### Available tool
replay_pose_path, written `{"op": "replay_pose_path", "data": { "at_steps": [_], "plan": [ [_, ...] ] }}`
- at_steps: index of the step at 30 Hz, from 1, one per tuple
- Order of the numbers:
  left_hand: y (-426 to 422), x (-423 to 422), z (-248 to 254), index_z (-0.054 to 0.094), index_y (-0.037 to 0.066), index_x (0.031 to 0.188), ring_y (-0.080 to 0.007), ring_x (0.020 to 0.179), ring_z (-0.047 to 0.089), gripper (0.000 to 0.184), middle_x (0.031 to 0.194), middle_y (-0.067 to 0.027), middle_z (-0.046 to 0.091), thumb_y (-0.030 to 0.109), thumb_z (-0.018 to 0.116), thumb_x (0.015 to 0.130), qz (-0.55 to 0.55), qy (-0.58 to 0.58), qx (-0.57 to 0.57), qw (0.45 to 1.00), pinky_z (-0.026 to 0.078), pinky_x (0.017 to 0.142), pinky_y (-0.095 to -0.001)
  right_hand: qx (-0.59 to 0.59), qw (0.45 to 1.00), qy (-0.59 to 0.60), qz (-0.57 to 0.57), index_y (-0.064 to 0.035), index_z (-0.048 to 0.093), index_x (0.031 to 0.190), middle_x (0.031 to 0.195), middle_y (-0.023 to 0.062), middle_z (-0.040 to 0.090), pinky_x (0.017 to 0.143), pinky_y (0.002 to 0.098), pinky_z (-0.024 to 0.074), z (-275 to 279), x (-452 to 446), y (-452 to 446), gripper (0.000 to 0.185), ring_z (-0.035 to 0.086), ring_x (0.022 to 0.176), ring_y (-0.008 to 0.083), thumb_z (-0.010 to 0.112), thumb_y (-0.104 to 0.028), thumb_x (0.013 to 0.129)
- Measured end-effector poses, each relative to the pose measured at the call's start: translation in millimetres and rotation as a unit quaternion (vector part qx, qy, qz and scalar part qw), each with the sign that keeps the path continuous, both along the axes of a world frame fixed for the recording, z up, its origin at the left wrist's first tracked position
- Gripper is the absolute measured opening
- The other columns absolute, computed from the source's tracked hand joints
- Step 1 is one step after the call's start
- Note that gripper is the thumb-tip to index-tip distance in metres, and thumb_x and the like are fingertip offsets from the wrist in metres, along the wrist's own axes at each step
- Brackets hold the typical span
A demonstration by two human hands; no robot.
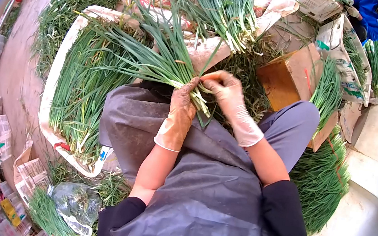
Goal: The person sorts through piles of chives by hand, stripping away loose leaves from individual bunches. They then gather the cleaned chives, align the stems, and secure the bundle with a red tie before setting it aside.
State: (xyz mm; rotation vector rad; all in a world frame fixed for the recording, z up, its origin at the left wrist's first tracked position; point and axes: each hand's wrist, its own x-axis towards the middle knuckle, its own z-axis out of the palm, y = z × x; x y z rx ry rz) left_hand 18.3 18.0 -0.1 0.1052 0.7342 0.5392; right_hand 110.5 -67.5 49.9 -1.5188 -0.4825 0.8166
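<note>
A bunch of chives (158,58), with long green leaves and pale stem ends, lies across the front of my lap. My left hand (184,96), in a stained thin glove, is closed around its stems near the cut ends. Gloved too, my right hand (225,92) has its thumb and fingers pinched together at the stems, right beside the left thumb. What the pinch holds is hidden. One loose leaf crosses the stems there. A larger heap of chives (223,12) lies just beyond, on a cloth-covered surface.
A white-rimmed basket (49,93) full of chives stands to the left. On the right are an open cardboard box (284,76) and banded chive bundles (322,185). A clear plastic bag (75,203) lies at lower left. Another person in blue (372,20) is at upper right.
</note>
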Motion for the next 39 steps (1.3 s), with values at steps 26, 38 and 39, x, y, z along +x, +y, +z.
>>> {"op": "replay_pose_path", "data": {
  "at_steps": [26,38,39],
  "plan": [
    [-20.2,-108.9,171.0,0.055,-0.006,0.109,-0.0199,0.084,0.063,0.037,0.100,-0.0150,0.062,-0.006,0.064,0.074,-0.184,0.207,0.240,0.930,0.054,0.062,-0.0245,-0.043,0.961,-0.269,0.052,-0.0046,0.058,0.114,0.115,0.0131,0.056,0.094,0.0322,0.0411,87.9,32.2,-49.5,0.046,0.053,0.108,0.0245,0.066,-0.035,0.082],
    [-16.2,-129.8,248.9,0.057,-0.002,0.106,-0.0147,0.063,0.060,0.033,0.090,-0.0094,0.064,0.000,0.067,0.075,-0.332,0.331,0.346,0.813,0.051,0.056,-0.0222,0.200,0.954,0.212,0.064,-0.0020,0.061,0.089,0.061,-0.0039,0.044,0.042,0.0180,0.0256,70.2,90.8,-96.9,0.019,0.036,0.047,0.0040,0.060,-0.021,0.088],
    [-15.5,-128.1,255.9,0.057,-0.002,0.107,-0.0143,0.063,0.059,0.033,0.090,-0.0089,0.064,0.001,0.067,0.075,-0.350,0.325,0.348,0.807,0.050,0.056,-0.0219,0.190,0.959,0.203,0.046,-0.0025,0.063,0.090,0.061,-0.0038,0.045,0.042,0.0186,0.0259,59.1,98.1,-102.5,0.019,0.036,0.048,0.0038,0.060,-0.021,0.088]
  ]
}}
